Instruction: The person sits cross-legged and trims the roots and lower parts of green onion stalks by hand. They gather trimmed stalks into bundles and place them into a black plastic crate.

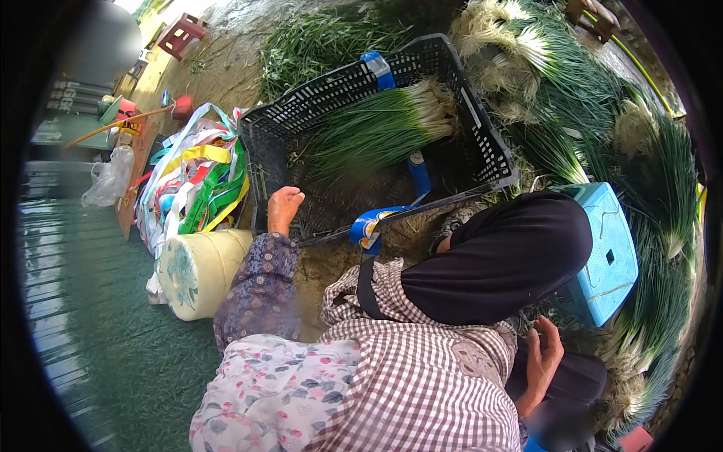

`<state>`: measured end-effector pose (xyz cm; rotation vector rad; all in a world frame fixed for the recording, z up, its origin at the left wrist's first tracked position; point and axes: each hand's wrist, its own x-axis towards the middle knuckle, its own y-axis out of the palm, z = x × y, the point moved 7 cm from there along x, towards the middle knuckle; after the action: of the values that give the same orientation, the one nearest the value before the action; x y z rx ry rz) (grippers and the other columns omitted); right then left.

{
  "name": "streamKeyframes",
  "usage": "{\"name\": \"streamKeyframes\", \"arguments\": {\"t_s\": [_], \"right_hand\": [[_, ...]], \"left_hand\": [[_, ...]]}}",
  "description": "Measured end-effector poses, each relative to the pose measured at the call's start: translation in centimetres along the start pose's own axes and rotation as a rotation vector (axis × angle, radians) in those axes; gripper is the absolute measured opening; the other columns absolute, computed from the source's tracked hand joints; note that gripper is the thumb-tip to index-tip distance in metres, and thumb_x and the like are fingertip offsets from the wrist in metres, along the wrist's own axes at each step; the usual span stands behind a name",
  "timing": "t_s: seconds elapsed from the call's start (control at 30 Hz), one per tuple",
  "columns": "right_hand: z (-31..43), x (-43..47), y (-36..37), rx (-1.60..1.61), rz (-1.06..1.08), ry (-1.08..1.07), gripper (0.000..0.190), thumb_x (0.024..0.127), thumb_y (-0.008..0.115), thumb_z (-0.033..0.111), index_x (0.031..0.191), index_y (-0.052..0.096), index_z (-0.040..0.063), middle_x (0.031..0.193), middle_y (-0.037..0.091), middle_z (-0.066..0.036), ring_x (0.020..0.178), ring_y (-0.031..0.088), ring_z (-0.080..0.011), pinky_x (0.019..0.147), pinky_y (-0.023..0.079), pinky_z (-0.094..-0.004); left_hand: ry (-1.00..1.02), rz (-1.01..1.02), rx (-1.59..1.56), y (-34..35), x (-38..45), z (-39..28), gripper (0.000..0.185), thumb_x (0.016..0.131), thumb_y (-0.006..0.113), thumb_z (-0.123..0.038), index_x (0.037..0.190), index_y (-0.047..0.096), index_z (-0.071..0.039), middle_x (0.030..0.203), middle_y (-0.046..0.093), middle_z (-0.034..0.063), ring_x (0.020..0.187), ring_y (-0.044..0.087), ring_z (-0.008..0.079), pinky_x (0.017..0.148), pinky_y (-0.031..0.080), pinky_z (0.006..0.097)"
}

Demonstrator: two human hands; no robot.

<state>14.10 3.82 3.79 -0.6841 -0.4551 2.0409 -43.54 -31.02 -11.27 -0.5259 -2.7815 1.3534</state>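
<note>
My left hand (284, 209) rests at the near left rim of a black plastic crate (339, 231), its fingers curled; whether it grips the rim cannot be made out. Inside the crate lies a bunch of green onions (384, 127), white roots towards the right wall. A blue printed strap (373, 221) runs under the bunch and hangs over the near rim; its other end (377, 69) lies over the far rim. At the lower right, beside my leg, my right hand (542, 350) is held with thumb and fingers apart and nothing seen in it.
A light blue plastic stool (611, 254) stands right of my knee. Piles of green onions (599, 130) lie along the right side, with loose greens (322, 48) behind the crate. Left are a heap of coloured straps (203, 169), a cream cylindrical seat (206, 274) and a clear plastic bag (113, 175).
</note>
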Motion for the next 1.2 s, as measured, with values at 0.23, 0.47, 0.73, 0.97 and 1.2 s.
{"name": "streamKeyframes", "arguments": {"t_s": [0.23, 0.47, 0.73, 0.97, 1.2], "right_hand": [[6.2, 1.0, -7.5, -0.052, -0.226, -0.179, 0.025, 0.084, 0.07, 0.003, 0.108, 0.064, 0.0, 0.09, 0.064, -0.005, 0.066, 0.057, -0.0088, 0.059, 0.046, -0.022], [10.2, 4.1, -5.2, 0.923, 0.127, -0.268, 0.081, 0.088, 0.069, 0.008, 0.152, 0.02, 0.007, 0.145, 0.04, -0.019, 0.085, 0.062, -0.0105, 0.069, 0.052, -0.023], [7.0, 4.8, -8.7, 0.446, 0.191, -0.377, 0.018, 0.092, 0.064, 0.019, 0.097, 0.061, 0.002, 0.072, 0.062, -0.007, 0.059, 0.06, -0.0197, 0.055, 0.048, -0.0307], [-6.3, 13.6, -27.0, -0.173, -0.263, -0.261, 0.029, 0.081, 0.073, 0.016, 0.104, 0.066, 0.001, 0.086, 0.067, -0.012, 0.069, 0.066, -0.0207, 0.063, 0.052, -0.032], [-24.5, 36.9, -42.6, 0.501, -0.684, 0.083, 0.019, 0.084, 0.065, 0.014, 0.099, 0.066, 0.002, 0.082, 0.066, -0.003, 0.068, 0.065, -0.0123, 0.057, 0.054, -0.0253]], "left_hand": [[0.224, 0.163, -0.376, 4.5, -0.4, -16.9, 0.033, 0.088, 0.066, -0.011, 0.117, 0.061, 0.006, 0.108, 0.067, 0.0151, 0.097, 0.065, 0.0202, 0.087, 0.051, 0.0305], [0.863, 0.724, -1.023, 6.6, -22.8, -55.0, 0.061, 0.094, 0.063, -0.038, 0.132, 0.047, 0.006, 0.119, 0.062, 0.0201, 0.108, 0.061, 0.0267, 0.102, 0.043, 0.042], [0.815, 1.232, -0.851, 17.5, -32.7, -61.2, 0.052, 0.088, 0.069, -0.024, 0.13, 0.051, 0.003, 0.121, 0.063, 0.0166, 0.118, 0.056, 0.0234, 0.105, 0.038, 0.0377], [1.171, 0.925, -0.151, 23.0, -29.9, -60.3, 0.042, 0.08, 0.075, -0.021, 0.116, 0.065, -0.001, 0.121, 0.063, 0.0201, 0.123, 0.054, 0.0331, 0.103, 0.04, 0.0393], [0.739, 1.102, -0.245, 24.4, -27.8, -60.9, 0.04, 0.079, 0.075, -0.01, 0.116, 0.064, 0.002, 0.11, 0.068, 0.0163, 0.104, 0.064, 0.0236, 0.094, 0.047, 0.0329]]}}
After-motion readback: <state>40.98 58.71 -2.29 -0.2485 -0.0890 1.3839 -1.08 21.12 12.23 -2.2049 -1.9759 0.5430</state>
